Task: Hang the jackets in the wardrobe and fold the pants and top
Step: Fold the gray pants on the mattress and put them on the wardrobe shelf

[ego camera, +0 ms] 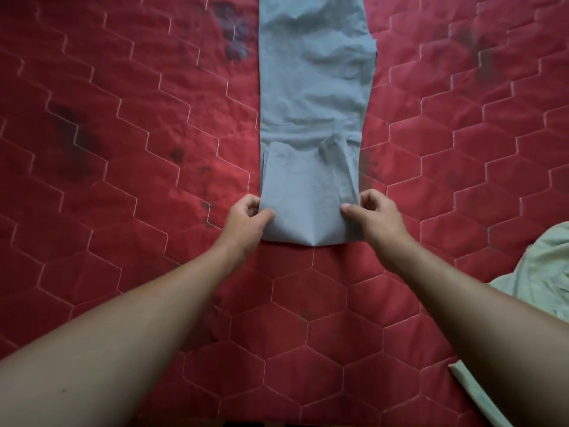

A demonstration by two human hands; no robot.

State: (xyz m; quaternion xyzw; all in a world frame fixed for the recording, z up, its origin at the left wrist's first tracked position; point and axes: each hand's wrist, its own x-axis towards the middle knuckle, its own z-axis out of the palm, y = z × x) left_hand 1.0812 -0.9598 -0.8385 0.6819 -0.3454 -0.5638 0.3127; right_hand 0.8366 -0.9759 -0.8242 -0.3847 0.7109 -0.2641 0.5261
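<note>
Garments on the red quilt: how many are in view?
2. The grey pants lie down the middle of the red quilt; a pale green garment sits at the right edge, cut off by the frame, so more may be hidden.

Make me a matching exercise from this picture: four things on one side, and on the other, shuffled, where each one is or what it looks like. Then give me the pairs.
Things:
1. pants
2. top
3. left hand
4. bed cover

Descriptions:
A. red, stitched in hexagons
B. pinches a near corner of the folded end
C. grey-blue, stretched away down the middle
D. pale green, crumpled at the right edge

Pairs: 1-C, 2-D, 3-B, 4-A
</note>
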